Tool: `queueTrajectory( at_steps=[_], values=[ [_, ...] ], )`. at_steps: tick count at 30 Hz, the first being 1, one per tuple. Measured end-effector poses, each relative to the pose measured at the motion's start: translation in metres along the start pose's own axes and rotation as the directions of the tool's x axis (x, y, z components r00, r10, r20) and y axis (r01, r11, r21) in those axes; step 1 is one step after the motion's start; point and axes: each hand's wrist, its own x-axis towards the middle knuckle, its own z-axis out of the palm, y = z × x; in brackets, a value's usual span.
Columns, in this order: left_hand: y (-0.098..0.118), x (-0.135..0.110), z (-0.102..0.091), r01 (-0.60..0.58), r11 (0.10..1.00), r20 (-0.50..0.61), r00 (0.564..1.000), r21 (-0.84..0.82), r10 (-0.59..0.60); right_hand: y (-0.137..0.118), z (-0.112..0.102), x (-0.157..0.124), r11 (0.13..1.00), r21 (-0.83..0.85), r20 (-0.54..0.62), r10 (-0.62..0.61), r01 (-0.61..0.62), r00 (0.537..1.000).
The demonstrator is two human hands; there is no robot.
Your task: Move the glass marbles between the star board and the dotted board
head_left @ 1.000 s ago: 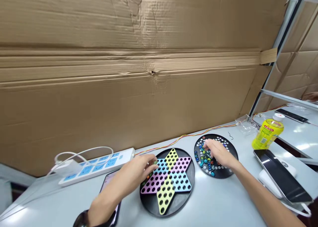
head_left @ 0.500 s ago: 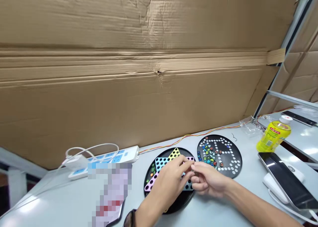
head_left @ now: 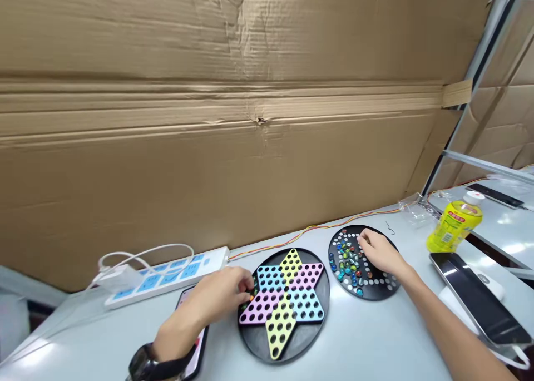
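Note:
A round black board (head_left: 317, 328) with a pastel star full of holes lies at the table's near middle. My left hand (head_left: 221, 295) rests at the star's left point, its fingers curled over a few marbles (head_left: 251, 293) there; what they pinch is hidden. To the right sits a black round tray (head_left: 377, 292) holding several coloured marbles (head_left: 346, 264). My right hand (head_left: 377, 250) lies on that tray, fingers bent down among the marbles.
A white power strip (head_left: 167, 275) with a plugged charger lies left by the cardboard wall. A phone (head_left: 194, 347) is under my left forearm. At right stand a yellow bottle (head_left: 454, 222) and a dark tablet (head_left: 479, 297). Coloured wires (head_left: 317, 228) run along the wall.
Both hands met over the star board half a second ago. Now the left has gone back to the star's left point and the right to the marble tray.

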Motion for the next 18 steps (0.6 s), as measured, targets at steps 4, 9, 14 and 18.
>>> queueTrajectory(
  at_steps=[4, 9, 14, 18],
  values=[
    [0.001, 0.002, 0.005, -0.013, 1.0, -0.007, 1.0, 0.003, 0.013, 0.0, 0.002, -0.003, 0.994, -0.102, -0.035, 0.034, -0.037, 0.999],
    [0.009, 0.001, 0.004, 0.041, 0.998, 0.032, 0.999, 0.048, -0.042, -0.004, 0.001, -0.004, 0.994, -0.095, -0.053, 0.048, -0.053, 0.997],
    [0.005, 0.001, 0.002, 0.023, 0.999, 0.041, 0.999, 0.037, -0.025, -0.006, 0.0, -0.005, 0.996, -0.086, -0.069, 0.022, -0.028, 0.997],
    [0.002, 0.002, 0.002, 0.021, 0.999, 0.032, 0.999, 0.049, -0.023, -0.007, 0.0, -0.006, 0.997, -0.08, -0.07, 0.014, -0.019, 0.997]
  ],
)
